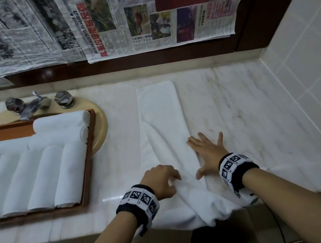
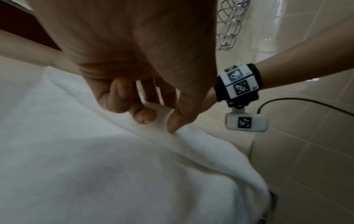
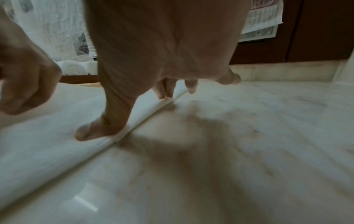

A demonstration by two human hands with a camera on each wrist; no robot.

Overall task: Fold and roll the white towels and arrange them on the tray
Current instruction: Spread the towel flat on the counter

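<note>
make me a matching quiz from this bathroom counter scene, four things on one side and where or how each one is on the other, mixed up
Things:
1. left hand
2. right hand
3. rolled towels
4. newspaper

States:
A. hanging above the counter
B. lying on the wooden tray
C. fingers spread flat at the edge of the long towel
D. pinching the long towel

Pairs: 1-D, 2-C, 3-B, 4-A

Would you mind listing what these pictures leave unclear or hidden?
- Head view: the towel's near end drops behind the counter edge.
- Head view: the tray's left side is cut off by the frame.
- Left wrist view: blur hides whether the left hand actually pinches cloth.
- Right wrist view: the right hand blocks its own fingertips.
</note>
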